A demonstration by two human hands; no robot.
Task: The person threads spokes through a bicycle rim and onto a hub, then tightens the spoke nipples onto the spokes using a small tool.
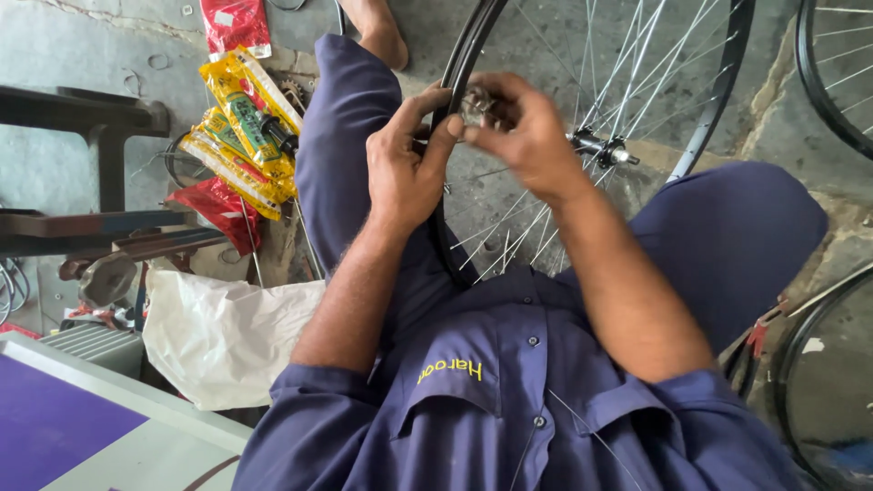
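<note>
A spoked bicycle wheel [700,109] with a black rim stands upright between my knees, its hub [605,150] right of my hands. My left hand [405,168] grips the near part of the black rim, thumb up against it. My right hand [523,127] pinches a small metal part [473,107] at the rim, right beside my left thumb. Both forearms reach out from dark blue sleeves over my lap.
Yellow and red packets [245,123] lie on the concrete floor at left. A white plastic bag [218,332] and a dark metal stand [86,118] sit beside my left leg. More wheels [837,73] lean at the right. A bare foot [382,32] shows at the top.
</note>
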